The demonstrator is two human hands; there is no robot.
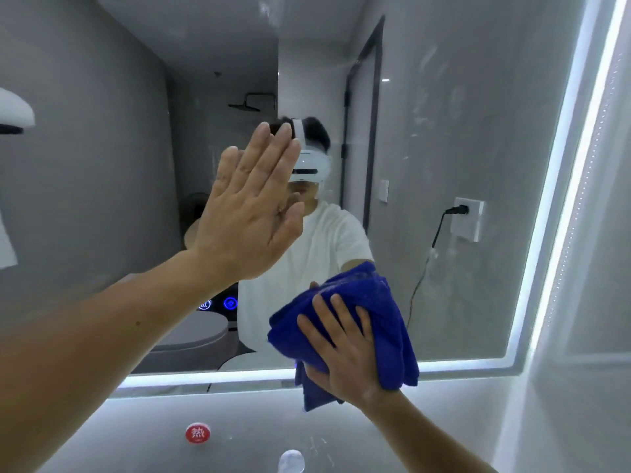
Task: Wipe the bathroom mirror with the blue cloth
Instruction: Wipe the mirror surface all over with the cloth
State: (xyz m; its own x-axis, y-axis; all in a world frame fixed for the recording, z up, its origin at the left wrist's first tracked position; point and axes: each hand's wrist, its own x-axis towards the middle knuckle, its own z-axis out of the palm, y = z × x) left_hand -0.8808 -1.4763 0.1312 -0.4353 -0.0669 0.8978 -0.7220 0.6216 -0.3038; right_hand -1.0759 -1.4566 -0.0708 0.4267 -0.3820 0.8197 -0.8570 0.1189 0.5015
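Low on the mirror (444, 186), just above its lit bottom edge, our right hand (345, 356) presses the blue cloth (386, 322) against the glass. Its fingers (322, 310) are spread flat over it, not curled, and the thumb is hidden. Our left hand (246, 213) lies flat on the glass higher up, fingers straight and together, holding nothing. That bare palm will likely leave fresh prints. With nothing pinching the cloth, it could slide free and drop to the counter (259, 418) — its loose tail hangs below the edge. Streaks (430, 97) at upper right may get missed.
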